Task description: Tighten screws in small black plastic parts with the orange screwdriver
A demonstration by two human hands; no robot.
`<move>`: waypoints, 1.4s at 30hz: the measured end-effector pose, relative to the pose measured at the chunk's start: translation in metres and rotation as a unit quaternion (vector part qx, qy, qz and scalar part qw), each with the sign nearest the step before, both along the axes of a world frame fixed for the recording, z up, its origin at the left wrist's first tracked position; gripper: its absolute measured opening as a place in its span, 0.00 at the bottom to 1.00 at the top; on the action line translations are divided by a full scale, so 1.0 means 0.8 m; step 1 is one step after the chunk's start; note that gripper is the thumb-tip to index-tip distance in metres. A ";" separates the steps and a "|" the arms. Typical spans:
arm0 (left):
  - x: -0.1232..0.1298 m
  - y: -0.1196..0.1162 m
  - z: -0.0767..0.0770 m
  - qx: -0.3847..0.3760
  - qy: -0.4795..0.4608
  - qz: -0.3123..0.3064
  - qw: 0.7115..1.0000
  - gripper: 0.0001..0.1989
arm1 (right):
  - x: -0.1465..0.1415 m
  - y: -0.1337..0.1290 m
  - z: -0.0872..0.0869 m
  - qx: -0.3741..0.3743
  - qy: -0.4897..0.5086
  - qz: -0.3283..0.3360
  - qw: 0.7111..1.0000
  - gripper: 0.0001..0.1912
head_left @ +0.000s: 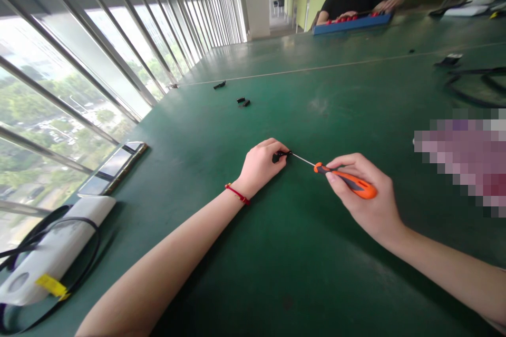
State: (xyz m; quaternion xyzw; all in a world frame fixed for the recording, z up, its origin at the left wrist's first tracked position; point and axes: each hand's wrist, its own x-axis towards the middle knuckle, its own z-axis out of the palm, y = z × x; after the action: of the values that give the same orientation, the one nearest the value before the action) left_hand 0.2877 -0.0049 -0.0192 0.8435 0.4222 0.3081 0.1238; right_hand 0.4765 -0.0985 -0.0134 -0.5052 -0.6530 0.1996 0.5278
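Near the middle of the green table (300, 253), my left hand (264, 162) pinches a small black part (280, 156) between thumb and fingers. A red bracelet circles that wrist. My right hand (366, 192) is wrapped round the orange and grey handle of a screwdriver (348, 181). The thin metal shaft points left, and its tip meets the black part at my left fingertips. How the tip sits in the part is too small to tell.
Small black pieces (244, 102) lie farther back. At the left are a white power strip (59, 247) with black cables and a phone-like object (114, 167) beside the railing. A person (351, 5) sits across behind a blue tray (351, 24). Black cables (474, 87) lie right.
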 end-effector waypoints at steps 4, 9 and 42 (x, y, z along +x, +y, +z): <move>0.000 0.001 -0.001 0.002 0.000 -0.002 1.000 0.08 | -0.001 0.001 0.000 0.044 0.003 -0.034 0.998 0.09; 0.000 0.001 -0.001 0.000 -0.001 -0.004 1.000 0.08 | 0.001 0.002 -0.004 0.063 -0.001 -0.015 0.998 0.17; 0.000 0.001 -0.001 -0.002 -0.004 -0.006 1.000 0.08 | 0.002 0.000 -0.003 0.076 -0.026 -0.042 0.996 0.12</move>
State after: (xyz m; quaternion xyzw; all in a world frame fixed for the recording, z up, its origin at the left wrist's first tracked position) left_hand 0.2875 -0.0039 -0.0197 0.8445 0.4176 0.3095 0.1290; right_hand 0.4781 -0.0981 -0.0161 -0.4956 -0.6580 0.1137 0.5554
